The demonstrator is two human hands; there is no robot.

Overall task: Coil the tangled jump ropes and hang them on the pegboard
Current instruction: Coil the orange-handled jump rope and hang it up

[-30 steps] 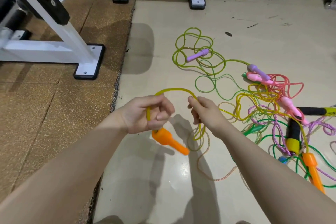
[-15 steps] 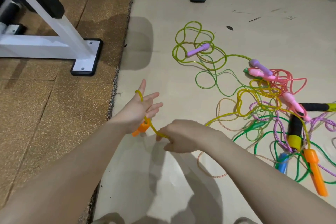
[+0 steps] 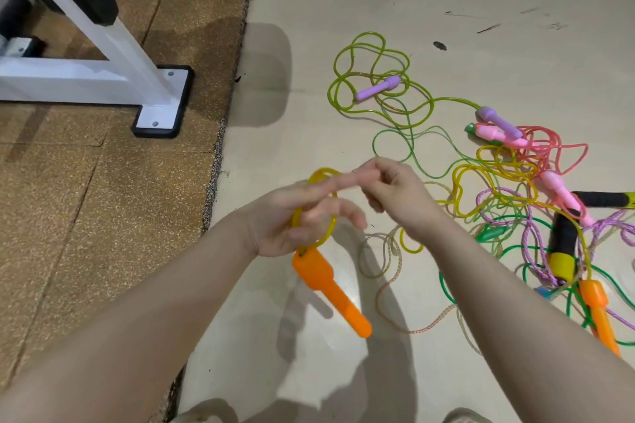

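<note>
- Left hand (image 3: 295,220): fingers spread and fairly straight, serving as a spool, with loops of the yellow rope (image 3: 318,209) wrapped round them; thumb position not clear.
- Right hand (image 3: 395,189): fingers bunched together near the left fingertips, apparently pinching the same yellow rope to lay on another turn; actual contact blurred, so cannot tell for sure.
- Orange handle (image 3: 330,292): dangling just below the left palm, at the near end of the yellow rope.
- Further out: rest of the yellow rope trailing right across the floor (image 3: 343,371) into the tangled pile (image 3: 536,216), ending, seemingly, at a second orange handle (image 3: 598,312) by the right forearm.
- In the pile: green, pink, purple and speckled cords crossing one another, with pink handles (image 3: 563,196) and black-and-yellow handles (image 3: 563,251) mixed in.
- Apart from the pile, farther away: an olive-green rope (image 3: 374,79) in loose loops with a lilac handle (image 3: 378,87) lying in them.
- Judged progress: very early; only a couple of turns of the first rope wound, most of it still to be drawn out of the tangle.
- Left to do: finish this coil, separate and coil every other rope, then hang all of them; no pegboard in view, nothing hung yet as far as shown.
- Off to the left: white equipment frame (image 3: 103,79) standing on the brown mat (image 3: 86,216).
</note>
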